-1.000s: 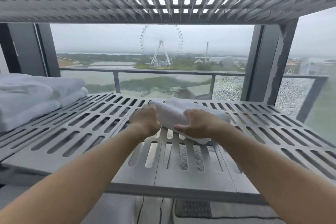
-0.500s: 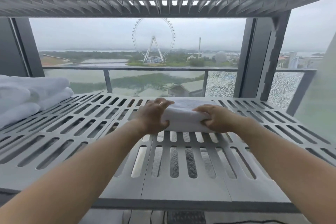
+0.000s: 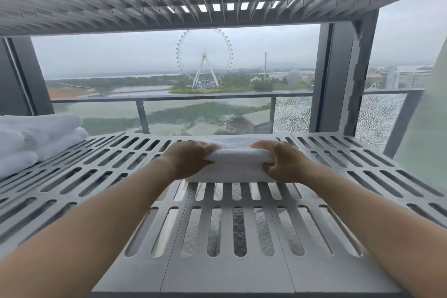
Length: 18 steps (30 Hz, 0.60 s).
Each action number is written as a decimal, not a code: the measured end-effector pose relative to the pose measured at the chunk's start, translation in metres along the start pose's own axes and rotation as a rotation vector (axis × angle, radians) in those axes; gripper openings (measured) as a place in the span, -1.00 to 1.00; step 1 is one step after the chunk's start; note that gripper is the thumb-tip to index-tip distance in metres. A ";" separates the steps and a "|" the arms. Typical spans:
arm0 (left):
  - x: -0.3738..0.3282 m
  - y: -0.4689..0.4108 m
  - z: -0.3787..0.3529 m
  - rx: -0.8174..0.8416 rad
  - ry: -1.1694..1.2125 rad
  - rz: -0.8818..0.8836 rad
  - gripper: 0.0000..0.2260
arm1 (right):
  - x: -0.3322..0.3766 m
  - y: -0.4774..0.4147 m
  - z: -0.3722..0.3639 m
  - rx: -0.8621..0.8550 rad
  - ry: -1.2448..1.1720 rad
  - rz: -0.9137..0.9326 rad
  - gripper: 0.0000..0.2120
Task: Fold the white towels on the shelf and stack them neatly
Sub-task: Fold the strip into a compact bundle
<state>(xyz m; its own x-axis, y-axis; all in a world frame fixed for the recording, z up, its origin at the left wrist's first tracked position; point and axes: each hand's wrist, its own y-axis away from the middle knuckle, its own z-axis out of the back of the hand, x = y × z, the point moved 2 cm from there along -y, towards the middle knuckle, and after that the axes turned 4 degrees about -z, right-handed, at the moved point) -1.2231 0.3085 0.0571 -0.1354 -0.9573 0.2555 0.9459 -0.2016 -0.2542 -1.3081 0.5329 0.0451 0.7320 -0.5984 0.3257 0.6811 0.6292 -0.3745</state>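
Your left hand (image 3: 187, 162) and right hand (image 3: 281, 164) each grip one end of the folded white terry towel (image 3: 232, 164), fingers curled round it. It rests on the grey slotted plastic shelf (image 3: 242, 273), at 12 o'clock from you. Lift unevenly and the layers may slide open. The stack of folded white towels (image 3: 36, 138) sits at 9 o'clock, well apart, so a careless carry could skew it.

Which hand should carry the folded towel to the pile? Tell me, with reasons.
Left, probably. The left hand grips the left end of the folded towel, and the pile lies at the left edge of the shelf. The right hand grips the other end and would have to cross over.
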 end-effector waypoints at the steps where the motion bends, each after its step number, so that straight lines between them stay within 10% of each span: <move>1: 0.000 -0.001 -0.001 0.000 0.011 -0.004 -0.59 | -0.002 0.000 -0.001 -0.009 -0.001 0.009 -0.49; 18: 0.005 0.002 -0.010 -0.146 -0.117 0.075 -0.42 | -0.015 0.007 -0.003 0.038 0.031 0.106 -0.46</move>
<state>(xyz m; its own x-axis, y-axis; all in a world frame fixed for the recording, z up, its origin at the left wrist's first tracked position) -1.2252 0.3015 0.0481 -0.0227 -0.9418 0.3354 0.8980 -0.1667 -0.4073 -1.3139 0.5445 0.0348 0.7996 -0.5420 0.2585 0.6002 0.7079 -0.3724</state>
